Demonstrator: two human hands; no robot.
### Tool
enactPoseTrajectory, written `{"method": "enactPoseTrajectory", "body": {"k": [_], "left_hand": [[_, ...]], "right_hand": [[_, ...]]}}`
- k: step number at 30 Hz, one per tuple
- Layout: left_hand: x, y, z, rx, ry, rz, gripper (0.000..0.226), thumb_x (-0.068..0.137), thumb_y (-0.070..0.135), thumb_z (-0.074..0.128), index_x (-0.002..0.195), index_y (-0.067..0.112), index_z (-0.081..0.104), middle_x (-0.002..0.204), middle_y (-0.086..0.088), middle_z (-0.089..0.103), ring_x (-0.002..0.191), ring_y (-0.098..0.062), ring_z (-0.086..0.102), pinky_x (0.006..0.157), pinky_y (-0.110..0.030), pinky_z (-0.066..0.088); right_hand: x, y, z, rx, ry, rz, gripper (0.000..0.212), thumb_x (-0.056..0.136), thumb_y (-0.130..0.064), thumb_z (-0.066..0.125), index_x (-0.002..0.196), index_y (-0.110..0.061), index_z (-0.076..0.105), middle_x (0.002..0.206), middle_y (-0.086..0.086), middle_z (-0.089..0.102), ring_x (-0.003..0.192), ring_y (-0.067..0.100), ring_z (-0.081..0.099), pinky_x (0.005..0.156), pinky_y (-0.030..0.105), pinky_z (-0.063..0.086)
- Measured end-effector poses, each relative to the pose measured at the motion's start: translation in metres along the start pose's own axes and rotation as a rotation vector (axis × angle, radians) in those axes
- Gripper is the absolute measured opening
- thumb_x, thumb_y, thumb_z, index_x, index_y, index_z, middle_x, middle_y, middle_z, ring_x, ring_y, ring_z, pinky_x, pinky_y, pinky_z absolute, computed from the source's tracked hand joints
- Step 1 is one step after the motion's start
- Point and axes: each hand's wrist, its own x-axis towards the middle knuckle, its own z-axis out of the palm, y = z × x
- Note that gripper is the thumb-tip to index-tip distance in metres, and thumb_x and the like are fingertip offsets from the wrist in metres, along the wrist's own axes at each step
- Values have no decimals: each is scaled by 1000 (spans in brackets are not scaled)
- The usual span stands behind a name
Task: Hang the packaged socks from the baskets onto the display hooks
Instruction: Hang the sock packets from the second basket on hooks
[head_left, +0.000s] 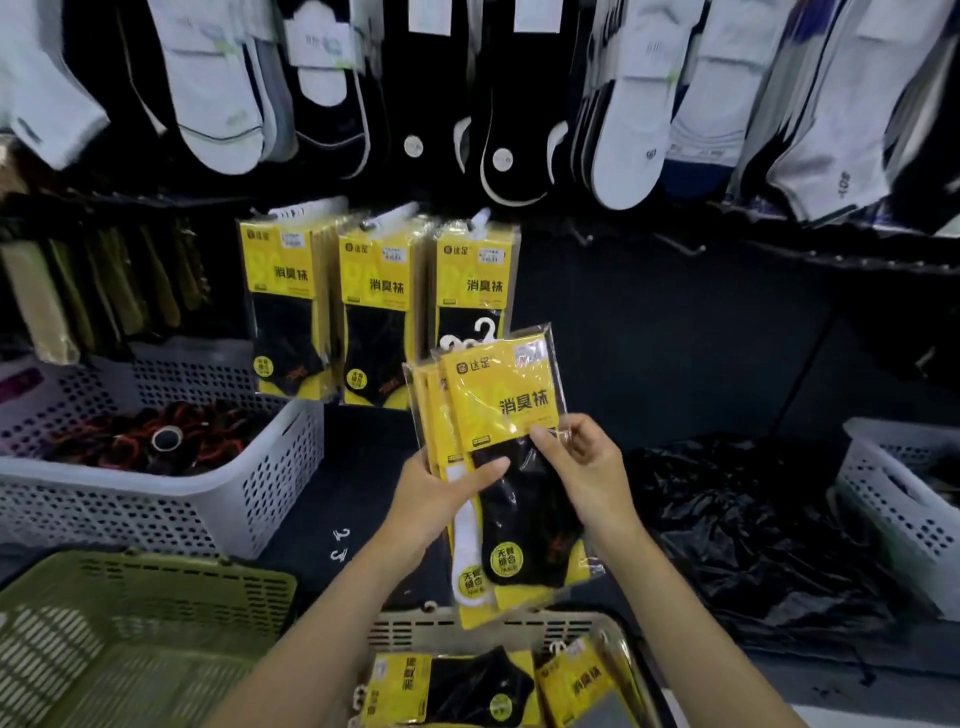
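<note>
I hold a fanned stack of yellow-and-black sock packs (501, 400) upright in front of me, white plastic hangers at their tops. My left hand (441, 488) grips the stack from the left, thumb across the front. My right hand (582, 462) pinches the front pack at its right edge. Three bunches of the same yellow packs (382, 301) hang on display hooks behind. More packs (452, 686) lie in the beige basket (498, 626) below my arms.
A white perforated basket (218, 499) with dark items stands at the left, an olive-green basket (119, 639) at the lower left, another white basket (904, 514) at the right. Black plastic film (753, 530) lies on the shelf. White and black socks hang along the top.
</note>
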Motion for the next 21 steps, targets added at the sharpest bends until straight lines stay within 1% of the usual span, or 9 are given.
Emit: {"method": "enactPoseTrajectory", "body": {"k": [3,5,8,10,12,14,16,18,21], "left_hand": [[9,10,0,16,-48,39,34,60,48,74,90,33,67,81,26,71,77,11,66,55,-2,44],[15,14,-1,10,-72,52,28,69,52,62,91,34,65,80,27,71,77,11,66,56,-2,45],[27,20,-6,-25,-52,62,35,76,56,51,93,30,67,84,15,74,79,-1,70,56,-8,49],[36,28,-11,-48,7,92,35,78,56,50,95,30,67,83,15,74,76,-1,70,54,-8,49],[47,37,-18,-61,70,130,28,84,53,49,92,32,65,76,22,72,69,6,68,50,-4,45],[58,46,-25,-57,103,159,23,88,51,48,88,33,62,70,26,70,64,11,65,47,-3,44],[68,54,-29,-38,137,172,24,88,53,49,87,33,63,70,22,71,66,7,67,51,-9,47],[76,60,-33,-24,169,177,28,85,56,49,86,33,64,72,17,72,72,1,68,59,-17,48],[83,64,-36,-2,187,201,28,85,58,48,85,35,64,71,20,71,68,8,66,59,-14,44]], "right_hand": [[8,-3,0,-1,-11,-2,14,84,-26,69,74,-32,62,81,-7,71,77,7,67,69,19,53],[12,-2,-4,19,18,26,8,86,-23,67,80,-25,63,88,-2,74,83,11,69,75,24,53],[23,-1,-19,66,129,84,5,90,-24,63,86,-22,64,89,1,73,85,16,67,82,32,50],[34,-4,-34,37,237,96,10,93,-27,60,84,-26,65,91,0,71,91,19,65,88,38,48],[46,-10,-47,17,336,79,16,94,-27,58,81,-29,66,90,-7,72,95,18,65,91,38,48],[60,-18,-55,-1,378,62,19,94,-26,57,78,-30,66,84,-12,71,93,15,65,88,33,48],[75,-25,-58,-36,391,57,22,94,-26,57,73,-29,62,81,-11,69,90,15,62,86,32,46],[90,-31,-59,-76,383,34,13,94,-27,57,82,-25,62,91,-4,68,93,17,61,90,34,45],[108,-33,-54,-144,334,5,10,94,-27,56,93,-19,62,96,2,68,92,16,62,88,34,47]]}}
